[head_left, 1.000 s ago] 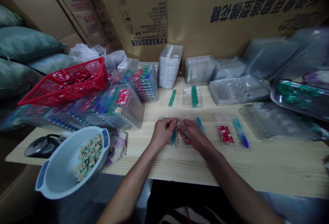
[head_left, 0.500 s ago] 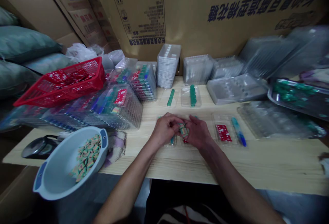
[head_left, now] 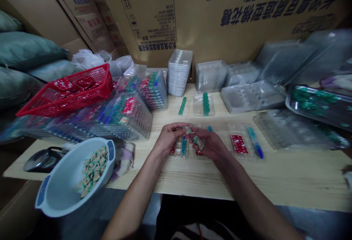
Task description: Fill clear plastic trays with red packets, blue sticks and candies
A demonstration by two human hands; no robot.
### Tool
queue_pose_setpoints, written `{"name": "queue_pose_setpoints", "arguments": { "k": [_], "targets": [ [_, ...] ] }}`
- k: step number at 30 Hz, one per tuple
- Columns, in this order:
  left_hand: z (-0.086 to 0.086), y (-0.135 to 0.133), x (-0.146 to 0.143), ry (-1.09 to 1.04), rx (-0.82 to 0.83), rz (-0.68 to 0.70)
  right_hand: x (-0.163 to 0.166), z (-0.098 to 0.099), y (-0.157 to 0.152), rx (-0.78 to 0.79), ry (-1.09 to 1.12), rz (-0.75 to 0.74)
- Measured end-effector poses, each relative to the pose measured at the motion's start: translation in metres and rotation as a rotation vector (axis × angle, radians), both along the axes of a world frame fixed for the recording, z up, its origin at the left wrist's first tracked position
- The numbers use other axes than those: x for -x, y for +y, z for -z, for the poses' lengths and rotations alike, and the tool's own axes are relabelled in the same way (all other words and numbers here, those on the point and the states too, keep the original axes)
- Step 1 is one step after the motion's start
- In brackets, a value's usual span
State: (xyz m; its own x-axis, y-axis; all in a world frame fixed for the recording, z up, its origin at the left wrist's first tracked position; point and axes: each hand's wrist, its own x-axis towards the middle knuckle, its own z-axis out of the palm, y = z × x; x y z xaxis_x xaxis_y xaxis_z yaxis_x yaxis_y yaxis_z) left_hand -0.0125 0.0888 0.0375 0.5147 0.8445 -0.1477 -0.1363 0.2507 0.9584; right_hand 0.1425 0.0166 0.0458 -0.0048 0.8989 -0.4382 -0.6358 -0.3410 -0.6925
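My left hand (head_left: 169,137) pinches a small green-and-cream striped piece (head_left: 187,130) between its fingertips. My right hand (head_left: 209,145) holds a similar striped piece (head_left: 198,142) in its fingers, a little apart from the other one. Both hands hover just above a pair of small clear blister trays (head_left: 179,149) on the pale wooden table (head_left: 286,170), and the trays lie partly hidden beneath them. A teal-and-blue stick (head_left: 183,146) lies in the left tray. To the right, a clear tray holds a red card (head_left: 238,144).
A pale blue bowl (head_left: 59,185) of striped pieces (head_left: 92,170) and a dark round lid (head_left: 42,160) stand at the left. Behind are a red basket (head_left: 66,100), packed clear trays, stacks of empty trays (head_left: 178,73), cardboard boxes and sacks.
My hands, close together half a second ago, have drawn slightly apart. Each now shows a striped piece at its fingertips. The view has shifted only slightly.
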Motion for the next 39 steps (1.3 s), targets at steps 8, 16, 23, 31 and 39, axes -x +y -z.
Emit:
{"name": "queue_pose_setpoints", "arguments": {
  "k": [8,16,23,31,39],
  "targets": [
    [0.005,-0.006,-0.012,-0.027,0.044,-0.128,0.008,0.005,0.004,-0.022,-0.624,0.023],
    [0.003,-0.006,-0.014,0.038,-0.127,-0.141,0.0,0.02,0.003,-0.248,-1.064,0.043],
    [0.003,0.047,-0.032,0.347,-0.395,-0.009,-0.01,0.032,-0.019,-0.24,-1.319,-0.107],
    [0.013,0.052,-0.071,0.741,-0.802,0.232,-0.007,0.035,-0.017,-0.244,-1.348,-0.096],
    [0.016,0.045,-0.061,0.864,-0.958,0.17,-0.01,0.039,-0.018,-0.283,-1.312,-0.107]
  ]
}}
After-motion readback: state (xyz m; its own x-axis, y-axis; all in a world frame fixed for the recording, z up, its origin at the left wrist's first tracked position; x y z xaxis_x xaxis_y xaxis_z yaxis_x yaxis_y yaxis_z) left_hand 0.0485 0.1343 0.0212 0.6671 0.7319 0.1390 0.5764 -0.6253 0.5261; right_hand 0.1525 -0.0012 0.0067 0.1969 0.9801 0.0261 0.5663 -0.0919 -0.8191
